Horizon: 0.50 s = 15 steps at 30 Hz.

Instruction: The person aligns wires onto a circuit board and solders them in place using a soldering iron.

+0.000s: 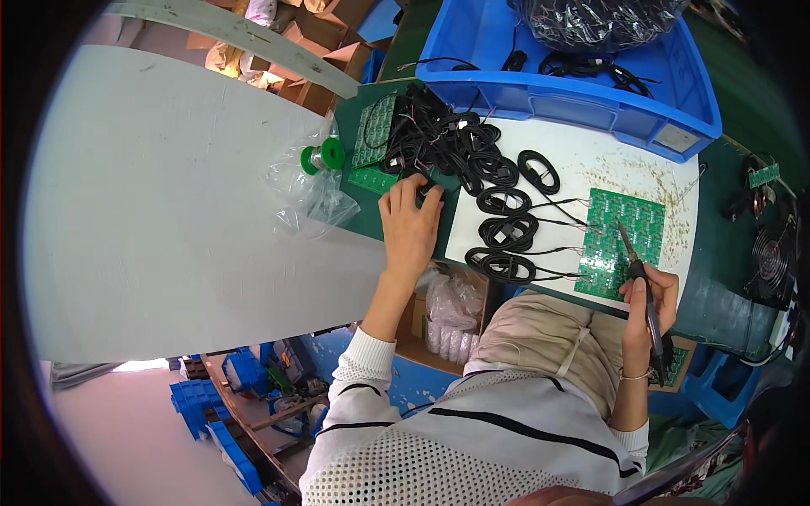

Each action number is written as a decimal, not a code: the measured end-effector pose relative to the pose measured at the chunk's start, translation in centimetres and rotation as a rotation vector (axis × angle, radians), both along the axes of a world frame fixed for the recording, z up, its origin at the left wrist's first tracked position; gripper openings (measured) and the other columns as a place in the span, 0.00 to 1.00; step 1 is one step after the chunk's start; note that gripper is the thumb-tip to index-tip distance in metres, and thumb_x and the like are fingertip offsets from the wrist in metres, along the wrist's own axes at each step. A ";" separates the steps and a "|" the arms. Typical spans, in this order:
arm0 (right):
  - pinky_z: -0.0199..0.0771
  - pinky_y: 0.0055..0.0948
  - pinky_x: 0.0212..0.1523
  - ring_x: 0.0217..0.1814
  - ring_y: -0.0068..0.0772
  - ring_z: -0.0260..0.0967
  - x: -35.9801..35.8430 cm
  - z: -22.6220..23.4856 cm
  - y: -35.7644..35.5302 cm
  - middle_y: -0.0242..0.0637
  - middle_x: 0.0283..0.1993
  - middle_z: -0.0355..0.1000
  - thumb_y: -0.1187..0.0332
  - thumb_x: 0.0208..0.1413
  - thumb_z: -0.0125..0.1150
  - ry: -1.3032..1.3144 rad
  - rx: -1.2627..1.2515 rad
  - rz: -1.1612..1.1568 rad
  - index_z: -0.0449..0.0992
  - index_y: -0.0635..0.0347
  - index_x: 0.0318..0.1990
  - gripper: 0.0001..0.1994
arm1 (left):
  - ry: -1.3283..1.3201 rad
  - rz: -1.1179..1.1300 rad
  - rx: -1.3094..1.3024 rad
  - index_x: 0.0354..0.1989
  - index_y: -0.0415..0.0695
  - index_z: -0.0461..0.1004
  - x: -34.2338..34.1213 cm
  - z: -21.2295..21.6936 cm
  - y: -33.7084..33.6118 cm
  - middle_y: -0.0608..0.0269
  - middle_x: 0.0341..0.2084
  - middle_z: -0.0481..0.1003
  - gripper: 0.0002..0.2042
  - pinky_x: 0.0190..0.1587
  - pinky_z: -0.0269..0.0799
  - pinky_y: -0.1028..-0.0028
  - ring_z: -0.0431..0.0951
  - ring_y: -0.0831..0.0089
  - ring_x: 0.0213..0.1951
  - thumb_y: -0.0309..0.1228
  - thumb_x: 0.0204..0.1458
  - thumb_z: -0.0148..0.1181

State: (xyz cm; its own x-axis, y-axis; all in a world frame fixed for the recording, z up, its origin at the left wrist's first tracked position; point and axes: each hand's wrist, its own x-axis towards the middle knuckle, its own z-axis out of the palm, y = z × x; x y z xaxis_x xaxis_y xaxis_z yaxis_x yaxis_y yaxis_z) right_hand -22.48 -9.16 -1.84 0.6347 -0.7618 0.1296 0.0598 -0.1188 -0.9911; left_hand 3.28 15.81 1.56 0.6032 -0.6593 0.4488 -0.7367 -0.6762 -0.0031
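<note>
Right hand [645,297] grip closed round soldering iron [639,287], long axis near upright in view, tip pointing away onto green circuit board [622,243] just beyond grip. Left hand [411,223] fingers spread, pressing black cable bundles [447,143] on worktop [582,164]; fingertips partly hidden among cables.

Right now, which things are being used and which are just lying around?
In use: thin black soldering iron in right hand; green circuit board panel; coiled black cables under left hand.
Lying about: blue plastic crate; green solder spool; small black fan.
</note>
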 end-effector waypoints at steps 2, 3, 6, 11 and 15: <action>0.64 0.18 0.33 0.31 0.18 0.68 0.0 0.1 0.0 0.35 0.29 0.73 0.71 0.65 0.57 -0.006 -0.002 -0.015 0.69 0.66 0.48 0.09 | -0.001 -0.001 0.005 0.40 0.45 0.75 0.6 -0.3 0.0 0.61 0.45 0.72 0.11 0.52 0.63 0.60 0.71 0.59 0.49 0.24 0.48 0.67; 0.65 0.18 0.33 0.31 0.18 0.68 0.0 0.2 -0.1 0.35 0.29 0.73 0.72 0.65 0.57 -0.002 0.014 -0.003 0.69 0.66 0.48 0.09 | -0.002 -0.008 0.002 0.40 0.45 0.75 0.9 -0.1 0.1 0.61 0.45 0.72 0.11 0.52 0.63 0.60 0.71 0.59 0.49 0.24 0.48 0.67; 0.66 0.18 0.33 0.32 0.19 0.69 0.0 0.3 0.0 0.36 0.30 0.74 0.72 0.65 0.57 -0.008 0.049 -0.002 0.69 0.66 0.48 0.09 | 0.116 0.010 -0.119 0.37 0.41 0.73 1.7 1.5 0.4 0.61 0.33 0.77 0.06 0.47 0.68 0.64 0.77 0.64 0.36 0.24 0.53 0.64; 0.69 0.19 0.35 0.33 0.20 0.71 0.0 0.1 -0.2 0.36 0.31 0.74 0.73 0.64 0.57 0.008 0.058 -0.013 0.69 0.66 0.47 0.08 | 0.806 0.133 -0.591 0.38 0.36 0.74 3.8 5.3 0.1 0.61 0.28 0.79 0.05 0.27 0.71 0.78 0.77 0.79 0.25 0.25 0.59 0.62; 0.70 0.20 0.34 0.32 0.20 0.71 0.0 0.1 -0.2 0.37 0.31 0.75 0.74 0.63 0.58 -0.019 0.059 -0.001 0.69 0.67 0.48 0.09 | 1.179 0.082 -0.740 0.45 0.34 0.78 4.3 6.9 -0.2 0.59 0.33 0.80 0.08 0.33 0.74 0.78 0.78 0.79 0.30 0.23 0.59 0.62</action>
